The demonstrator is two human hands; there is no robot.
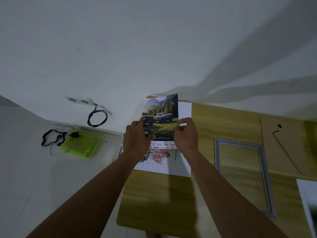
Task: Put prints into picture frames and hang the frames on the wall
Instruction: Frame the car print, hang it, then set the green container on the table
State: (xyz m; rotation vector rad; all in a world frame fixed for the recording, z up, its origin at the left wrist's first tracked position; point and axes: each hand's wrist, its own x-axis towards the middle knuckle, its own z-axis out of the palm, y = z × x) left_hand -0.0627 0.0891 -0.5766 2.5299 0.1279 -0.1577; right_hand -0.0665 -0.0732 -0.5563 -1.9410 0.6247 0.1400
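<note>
A print of two trucks in a mountain meadow (161,115) is held up above the wooden table (223,121). My left hand (136,140) grips its lower left edge and my right hand (186,134) pinches its lower right edge. Under it on the table lies a white sheet with a flower print (159,157). An empty grey picture frame (264,172) lies flat on the table to the right. A brown backing board (284,148) with a stand flap lies beyond the frame at the far right.
On the white floor at the left sit a green plastic tray (80,145), black straps and cables (49,137), and a white power strip (80,100) by the wall. A white curtain (248,74) hangs at the upper right. Another white-edged item (308,201) shows at the right edge.
</note>
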